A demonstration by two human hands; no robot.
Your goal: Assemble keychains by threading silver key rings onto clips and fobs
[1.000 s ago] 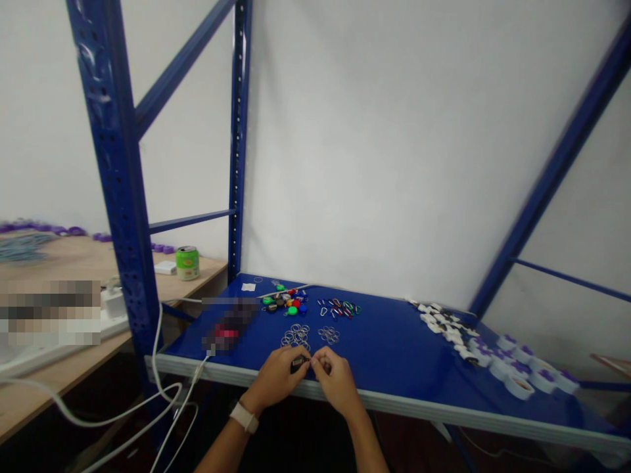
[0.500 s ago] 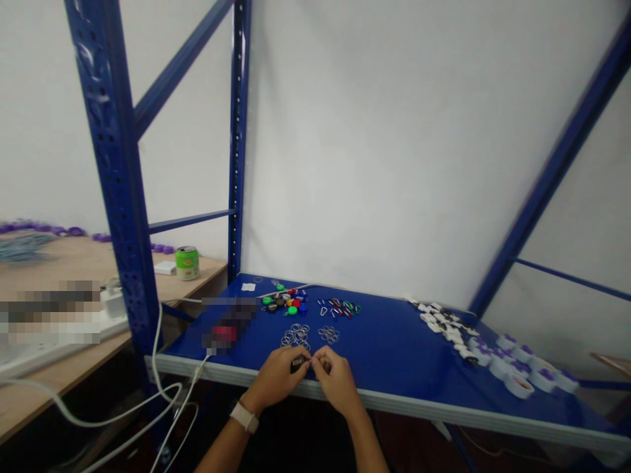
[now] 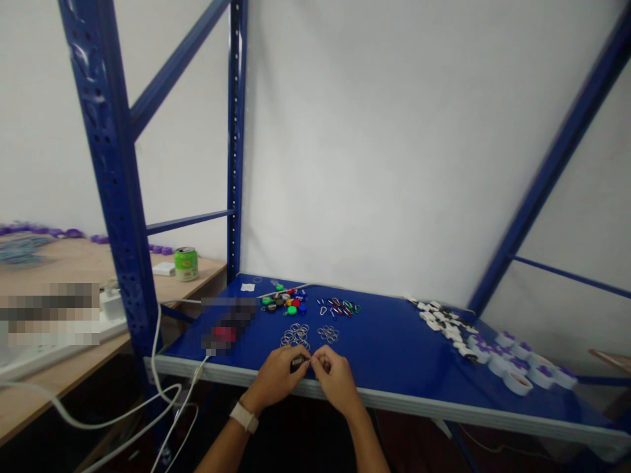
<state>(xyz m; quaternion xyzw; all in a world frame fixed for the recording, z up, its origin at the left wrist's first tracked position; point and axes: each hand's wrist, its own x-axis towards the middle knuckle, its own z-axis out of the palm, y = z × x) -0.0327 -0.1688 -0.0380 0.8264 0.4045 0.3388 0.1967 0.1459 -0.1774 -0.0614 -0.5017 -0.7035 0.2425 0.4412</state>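
My left hand point(image 3: 277, 375) and my right hand point(image 3: 334, 376) meet at the front edge of the blue shelf point(image 3: 394, 348). The left fingers pinch a small dark tag point(image 3: 298, 362). The right fingers pinch against it, holding something too small to name. Just beyond the hands lie two piles of metal split rings point(image 3: 296, 335), the second ring pile point(image 3: 328, 334) to the right. Farther back sit coloured round tags point(image 3: 286, 302) and small coloured carabiners point(image 3: 340, 307).
White and purple tape rolls point(image 3: 513, 368) and small white pieces point(image 3: 444, 322) lie along the right side. A blurred object point(image 3: 229, 322) with a white cable point(image 3: 162, 394) lies at left. A wooden table point(image 3: 73, 263) with a green can point(image 3: 186, 263) stands left, behind a blue rack post point(image 3: 106, 164).
The hands stay pinched together at the shelf's front edge. The view has shifted slightly to the right; nothing on the shelf has moved.
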